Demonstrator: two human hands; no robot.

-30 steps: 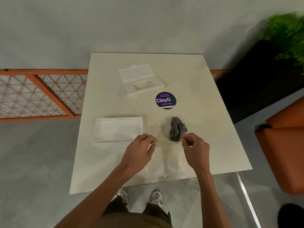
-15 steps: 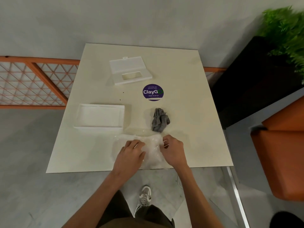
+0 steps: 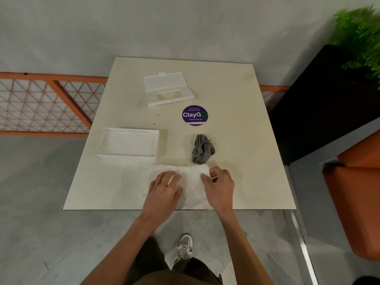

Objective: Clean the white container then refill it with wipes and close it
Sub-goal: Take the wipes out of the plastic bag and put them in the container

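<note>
Wipes pack (image 3: 191,182) pinned under flat left hand (image 3: 164,189); right hand (image 3: 219,187) pinching its edge.

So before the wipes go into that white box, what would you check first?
1. White container open, facing up: ok.
2. Container looks empty inside: ok. Whether it is properly clean: cannot tell.
3. Lid out of the way, lying apart at the far side of the table: ok.
4. Grey cloth clear of the container: ok.
5. Both hands on the pack of wipes, left hand and right hand: ok.
6. Pack's clear wrapper opened: cannot tell.
</note>
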